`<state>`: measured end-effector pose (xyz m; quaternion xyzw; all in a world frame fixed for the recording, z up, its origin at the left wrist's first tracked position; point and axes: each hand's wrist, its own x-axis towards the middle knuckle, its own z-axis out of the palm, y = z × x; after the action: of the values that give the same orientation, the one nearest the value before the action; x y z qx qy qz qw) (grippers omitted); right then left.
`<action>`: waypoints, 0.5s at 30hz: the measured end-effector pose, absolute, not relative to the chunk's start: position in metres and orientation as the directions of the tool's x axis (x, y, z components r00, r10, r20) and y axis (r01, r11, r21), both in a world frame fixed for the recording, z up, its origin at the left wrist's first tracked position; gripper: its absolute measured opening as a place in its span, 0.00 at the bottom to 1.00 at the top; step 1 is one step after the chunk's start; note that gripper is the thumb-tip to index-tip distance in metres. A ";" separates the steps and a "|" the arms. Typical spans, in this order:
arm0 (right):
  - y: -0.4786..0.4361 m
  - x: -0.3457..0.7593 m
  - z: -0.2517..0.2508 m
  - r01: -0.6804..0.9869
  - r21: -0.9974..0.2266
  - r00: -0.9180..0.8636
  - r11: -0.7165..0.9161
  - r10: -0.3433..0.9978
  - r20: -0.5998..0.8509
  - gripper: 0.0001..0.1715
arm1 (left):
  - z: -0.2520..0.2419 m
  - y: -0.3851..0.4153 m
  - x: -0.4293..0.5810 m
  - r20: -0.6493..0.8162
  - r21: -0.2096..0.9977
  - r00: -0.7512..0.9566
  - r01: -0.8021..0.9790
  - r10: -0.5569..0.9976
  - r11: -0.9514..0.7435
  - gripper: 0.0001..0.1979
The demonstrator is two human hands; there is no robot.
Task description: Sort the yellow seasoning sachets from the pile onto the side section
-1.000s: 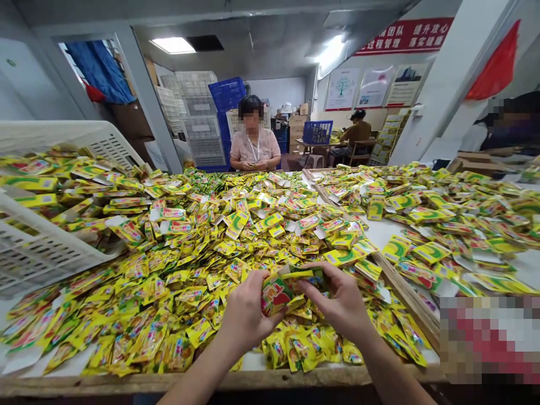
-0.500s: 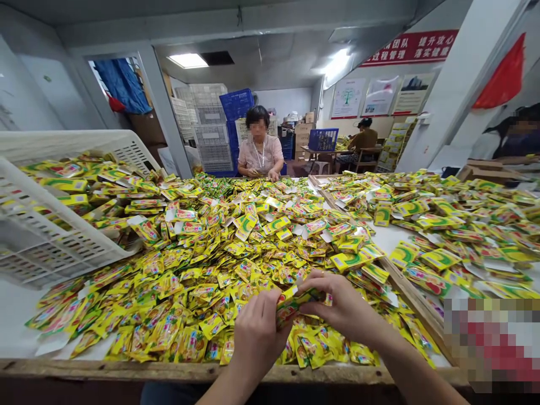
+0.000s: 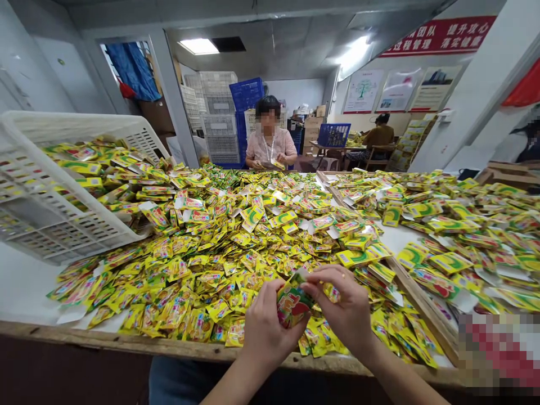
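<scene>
- The left hand (image 3: pixel 265 332) and right hand (image 3: pixel 341 304) are coming together just above the near edge of the table, with the forearms reaching in from below.
- Both hands are gripping one sachet (image 3: pixel 294 301), fingers and thumbs closed on it from either side, apparently so that it stays steady between them. Its red-and-green printed face is turned up toward the head camera.
- The wooden table edge (image 3: pixel 126 344) is running across the foreground, keeping the hands close to the work.
- A heap of sachets (image 3: pixel 219 264) is lying loose across the white tabletop, right in front of the hands and within easy reach.
- A white plastic crate (image 3: pixel 42 208) is lying tipped at the left, with sachets spilling from its open side, probably to feed the heap.
- A wooden rail (image 3: pixel 422 304) is dividing the table, with a second heap (image 3: pixel 455 225) lying beyond it.
- Across the table, a co-worker (image 3: pixel 270 143) is sitting and handling a yellow sachet.
- Behind, a blue crate (image 3: pixel 247 94) is standing among stacked white crates (image 3: pixel 217 112).
- Farther right, a seated person (image 3: pixel 379 138) is working at a table near a blue basket (image 3: pixel 333 135), beneath posters (image 3: pixel 363 91) and a red banner (image 3: pixel 439 36).
</scene>
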<state>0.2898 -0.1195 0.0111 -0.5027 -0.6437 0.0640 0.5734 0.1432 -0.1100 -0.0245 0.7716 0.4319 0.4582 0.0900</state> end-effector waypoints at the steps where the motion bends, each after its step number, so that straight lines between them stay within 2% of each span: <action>1: -0.122 0.289 0.011 0.609 -0.624 0.095 0.489 0.737 0.670 0.05 | -0.025 -0.110 0.143 0.618 0.553 0.202 0.575 0.759 -0.603 0.20; 4: -0.128 0.285 0.007 0.629 -0.644 -0.029 0.435 0.841 0.540 0.07 | -0.025 -0.109 0.141 0.606 0.560 0.209 0.573 0.767 -0.599 0.17; 6: -0.132 0.282 0.001 0.565 -0.739 0.002 0.366 0.896 0.445 0.14 | -0.023 -0.107 0.139 0.584 0.551 0.255 0.573 0.771 -0.607 0.15; 8: -0.134 0.279 -0.009 0.415 -0.857 0.071 0.306 0.928 0.366 0.15 | -0.020 -0.106 0.136 0.529 0.581 0.315 0.543 0.788 -0.606 0.18; 10: -0.134 0.278 -0.019 0.219 -0.942 0.147 0.254 0.946 0.290 0.15 | -0.019 -0.108 0.134 0.433 0.671 0.350 0.491 0.831 -0.556 0.22; 12: -0.133 0.282 -0.028 0.082 -0.970 0.229 0.230 0.943 0.243 0.22 | -0.021 -0.112 0.133 0.288 0.782 0.377 0.438 0.880 -0.443 0.23; 15: -0.125 0.316 -0.035 0.069 -0.977 0.278 0.204 0.936 0.215 0.34 | -0.036 -0.121 0.135 0.081 0.880 0.477 0.377 0.875 -0.288 0.21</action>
<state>0.3156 -0.1250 -0.0350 -0.5201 -0.4829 0.3572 0.6072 0.1348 -0.1213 -0.0355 0.7471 0.4190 0.2928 0.4249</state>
